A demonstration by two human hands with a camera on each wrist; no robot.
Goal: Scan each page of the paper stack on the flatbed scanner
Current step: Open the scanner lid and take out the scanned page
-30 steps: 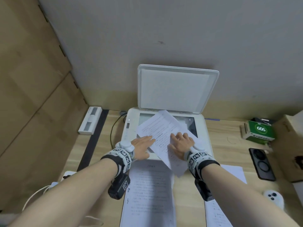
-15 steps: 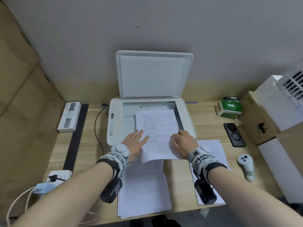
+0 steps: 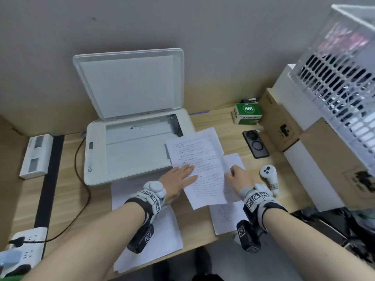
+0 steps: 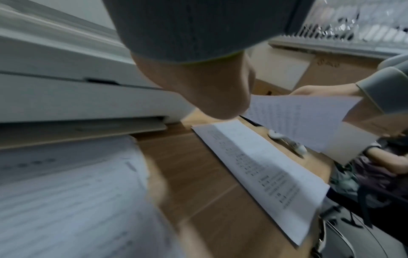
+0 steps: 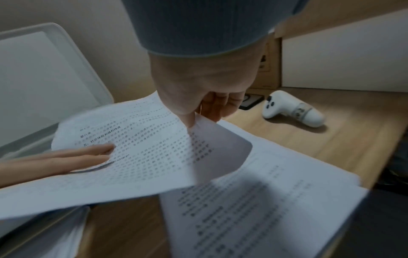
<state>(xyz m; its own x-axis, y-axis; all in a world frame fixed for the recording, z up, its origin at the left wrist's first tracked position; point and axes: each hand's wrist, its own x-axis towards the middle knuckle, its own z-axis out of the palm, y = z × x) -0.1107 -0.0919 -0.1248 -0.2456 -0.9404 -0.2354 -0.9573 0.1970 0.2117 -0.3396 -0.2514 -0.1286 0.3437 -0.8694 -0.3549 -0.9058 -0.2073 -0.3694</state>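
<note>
The white flatbed scanner [image 3: 97, 159] stands at the back of the desk with its lid [image 3: 129, 84] up and its glass bare. A printed sheet [image 3: 203, 167] hangs off the scanner's right front corner, over the desk. My right hand [image 3: 236, 176] pinches the sheet's right edge [image 5: 194, 125] between thumb and fingers. My left hand [image 3: 180, 178] lies with straight fingers on the sheet's left side [image 5: 97, 153]. A paper stack [image 3: 158, 230] lies in front of the scanner under my left forearm. A second pile [image 3: 225, 216] lies to the right, under the held sheet.
A white controller [image 3: 269, 177], a black phone [image 3: 255, 144] and a green box [image 3: 247, 113] sit at the right. Cardboard boxes [image 3: 280, 126] and a white crate [image 3: 341, 74] wall the right side. A power strip [image 3: 26, 254] and cable [image 3: 81, 191] lie at the left.
The sheet has come off the scanner glass and moved right and toward me, held by both hands. The glass now lies bare. The head view has swung right.
</note>
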